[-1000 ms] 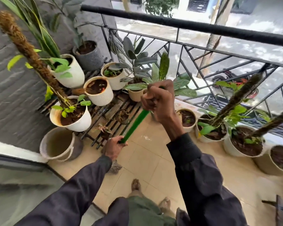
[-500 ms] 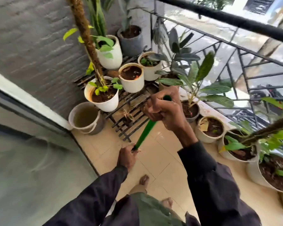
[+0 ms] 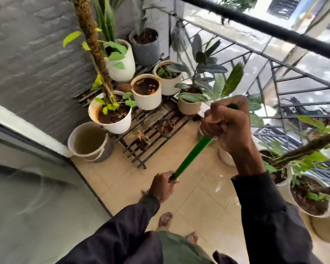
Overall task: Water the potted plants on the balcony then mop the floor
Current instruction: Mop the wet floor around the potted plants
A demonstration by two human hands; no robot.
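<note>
Green mop handle is gripped by both hands, right hand high, left hand low, likely for leverage mopping the floor

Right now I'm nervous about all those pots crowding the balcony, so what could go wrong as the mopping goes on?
1. The bucket of murky water sits on the tiled floor beside the plant rack; a wide stroke of the green mop handle might tip it.
2. The right hand grips the handle's top close to the leaves; it could snag them.
3. The left hand steers above bare feet on glistening tiles, so slipping seems possible.
</note>
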